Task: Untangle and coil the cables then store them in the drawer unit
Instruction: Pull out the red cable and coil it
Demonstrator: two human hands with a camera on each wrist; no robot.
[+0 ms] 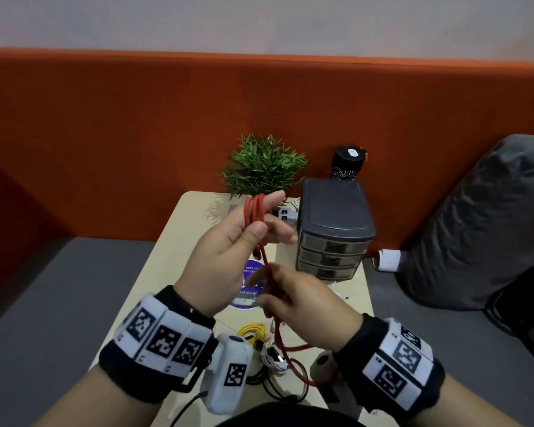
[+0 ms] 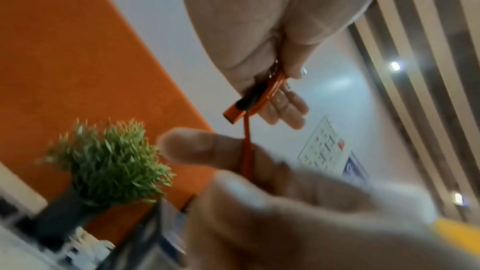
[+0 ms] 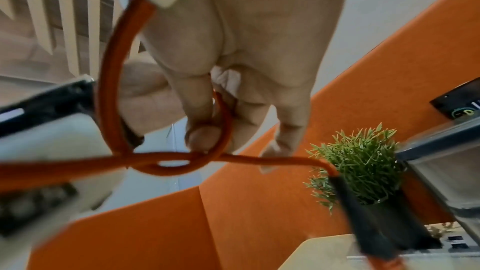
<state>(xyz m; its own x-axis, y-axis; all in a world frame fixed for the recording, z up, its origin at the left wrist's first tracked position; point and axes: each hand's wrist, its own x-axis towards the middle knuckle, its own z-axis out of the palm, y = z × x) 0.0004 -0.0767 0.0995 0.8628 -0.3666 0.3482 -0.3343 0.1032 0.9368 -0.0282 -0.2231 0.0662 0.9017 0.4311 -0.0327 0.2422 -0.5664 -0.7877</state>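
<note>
The red cable (image 1: 257, 214) is in the air above the surface (image 1: 179, 241), between the two hands. A few loops of it go over the left hand (image 1: 228, 254): they pass over the index finger and the thumb pinches them against the fingers, w/ one plug end hanging just under this pinch. From there one strand goes down to the right hand (image 1: 302, 303), which pinches it betw. thumb and fingertips. So both hands are grasping the same cable, no hand is free. Below the right hand the rest of the cable drops to the front of the surface, into the pile w/ the yellow cable (image 1: 254, 331) and some black and white ones.

Judgement on risks:
- The right wrist view shows the strand crossing itself in a small loop near the fingertips. If the right hand pulls now, this loop can prob. close into a knot.
- The tail lies in the pile. A quick pull can drag the other cables up, or off the edge of the surface.
- The loops on the left hand are held only by the thumb; if it relaxes, the coil can slide off and open.

The drawer unit (image 1: 333, 232) stands just beside the hands, at the right, all drawers look closed. Behind are a plant (image 1: 264, 164) and a dark bottle (image 1: 349, 163).
</note>
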